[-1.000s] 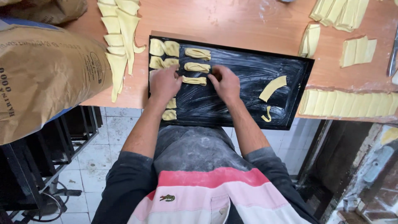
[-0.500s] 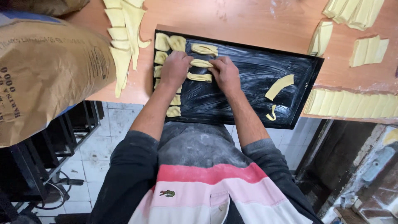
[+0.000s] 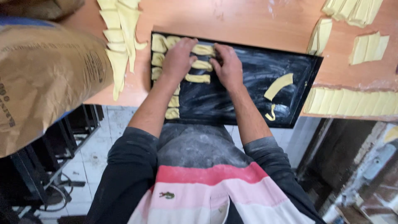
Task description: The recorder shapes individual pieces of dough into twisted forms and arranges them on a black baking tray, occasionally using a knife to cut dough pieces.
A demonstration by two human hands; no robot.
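A black, flour-dusted baking tray (image 3: pixel 248 70) lies on a wooden table (image 3: pixel 232 16). Rolled yellow dough pieces fill its left side in rows. My left hand (image 3: pixel 178 60) lies over the left column, its fingertips on one end of the top dough roll (image 3: pixel 204 49). My right hand (image 3: pixel 226 66) curls onto the other end of that roll. Between the hands lie two more rolls (image 3: pixel 202 65), (image 3: pixel 198 78). A flat dough strip (image 3: pixel 278 86) and a small curled scrap (image 3: pixel 271 113) lie on the tray's right side.
A large brown paper sack (image 3: pixel 41 79) stands at the left. Cut dough strips (image 3: pixel 118 41) lie left of the tray. Stacks of dough strips (image 3: pixel 352 101), (image 3: pixel 369 47), (image 3: pixel 319 37) sit to the right. The tray overhangs the table's near edge above a tiled floor.
Both hands have moved from a lower roll up toward the tray's far edge and now rest on the top roll. The view has shifted slightly.
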